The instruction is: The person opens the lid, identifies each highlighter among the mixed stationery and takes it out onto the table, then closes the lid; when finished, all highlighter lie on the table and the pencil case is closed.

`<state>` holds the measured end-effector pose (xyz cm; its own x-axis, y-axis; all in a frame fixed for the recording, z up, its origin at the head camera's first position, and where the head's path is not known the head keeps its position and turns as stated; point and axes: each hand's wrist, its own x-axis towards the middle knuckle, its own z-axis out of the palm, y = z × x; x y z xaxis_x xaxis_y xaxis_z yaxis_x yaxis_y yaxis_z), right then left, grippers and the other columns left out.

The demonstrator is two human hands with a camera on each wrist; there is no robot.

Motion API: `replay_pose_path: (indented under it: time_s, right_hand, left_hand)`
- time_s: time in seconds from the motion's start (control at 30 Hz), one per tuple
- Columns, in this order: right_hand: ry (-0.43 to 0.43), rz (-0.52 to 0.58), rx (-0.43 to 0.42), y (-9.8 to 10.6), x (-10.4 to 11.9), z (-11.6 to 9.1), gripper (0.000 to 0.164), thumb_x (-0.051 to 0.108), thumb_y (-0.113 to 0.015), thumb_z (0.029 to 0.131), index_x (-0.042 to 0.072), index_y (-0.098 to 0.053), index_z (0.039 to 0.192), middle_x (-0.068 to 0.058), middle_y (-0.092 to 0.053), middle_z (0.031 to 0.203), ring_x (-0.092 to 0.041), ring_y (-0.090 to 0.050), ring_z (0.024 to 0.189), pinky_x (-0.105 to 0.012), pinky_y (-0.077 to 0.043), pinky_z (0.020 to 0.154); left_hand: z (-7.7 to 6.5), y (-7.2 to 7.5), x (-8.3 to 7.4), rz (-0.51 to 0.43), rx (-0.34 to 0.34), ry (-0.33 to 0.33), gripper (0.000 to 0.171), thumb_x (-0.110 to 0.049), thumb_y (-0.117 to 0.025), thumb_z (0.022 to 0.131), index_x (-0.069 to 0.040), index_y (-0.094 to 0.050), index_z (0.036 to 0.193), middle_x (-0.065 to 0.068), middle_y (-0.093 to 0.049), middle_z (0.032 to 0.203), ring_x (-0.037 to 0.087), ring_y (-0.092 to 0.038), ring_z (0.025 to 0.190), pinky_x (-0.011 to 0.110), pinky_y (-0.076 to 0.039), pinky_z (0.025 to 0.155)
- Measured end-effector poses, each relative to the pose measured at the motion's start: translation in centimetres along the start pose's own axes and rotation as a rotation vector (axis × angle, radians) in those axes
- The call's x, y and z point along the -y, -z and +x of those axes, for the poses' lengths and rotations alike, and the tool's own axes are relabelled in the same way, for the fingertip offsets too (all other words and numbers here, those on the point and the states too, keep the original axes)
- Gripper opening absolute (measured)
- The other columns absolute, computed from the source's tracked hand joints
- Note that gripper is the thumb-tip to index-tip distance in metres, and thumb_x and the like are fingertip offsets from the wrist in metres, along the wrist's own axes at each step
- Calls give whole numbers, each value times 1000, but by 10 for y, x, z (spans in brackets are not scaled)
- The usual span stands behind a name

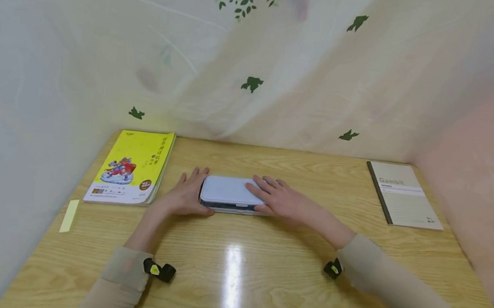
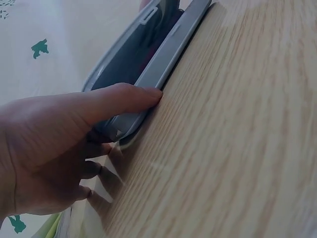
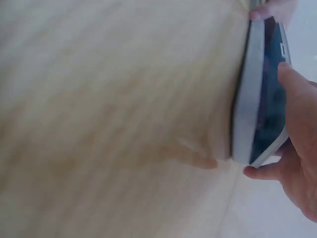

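Note:
A pale blue hard-shell pencil case (image 1: pixel 226 190) lies at the middle of the table, its lid raised a little from the grey base (image 2: pixel 163 62). Between the two halves a dark inside shows; its contents cannot be made out. My left hand (image 1: pixel 186 193) holds the case's left end, with the thumb on the base's front edge and the fingers round the far side. Over the lid's right part lies my right hand (image 1: pixel 284 201). In the right wrist view, its thumb (image 3: pixel 292 79) is at the lid's front edge near a small clasp (image 3: pixel 283 49), and a fingertip touches the end corner.
A yellow book (image 1: pixel 139 165) lies at the table's left back, with a pale yellow strip (image 1: pixel 69 216) in front of it. At the right back lies a notebook (image 1: pixel 406 198) with a dark spine. A patterned curtain (image 1: pixel 250 111) hangs behind the table.

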<state>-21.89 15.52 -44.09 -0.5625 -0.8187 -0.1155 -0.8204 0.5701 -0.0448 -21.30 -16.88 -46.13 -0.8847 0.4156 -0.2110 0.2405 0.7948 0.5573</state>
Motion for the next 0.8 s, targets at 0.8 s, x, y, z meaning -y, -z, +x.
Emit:
replay_pose_path:
  time_s: [0.8]
  right_hand:
    - [-148,656,-5,34,-43,18,49,41,-40,111,19,-51,153,-7,-57,153,-28,-53,143,-52,-42,119]
  left_hand:
    - [-5,-1,4,-10,8,-50,116,-47,-81,83,-2,-9,163,27,-9,172,46,0,160,66,3,128]
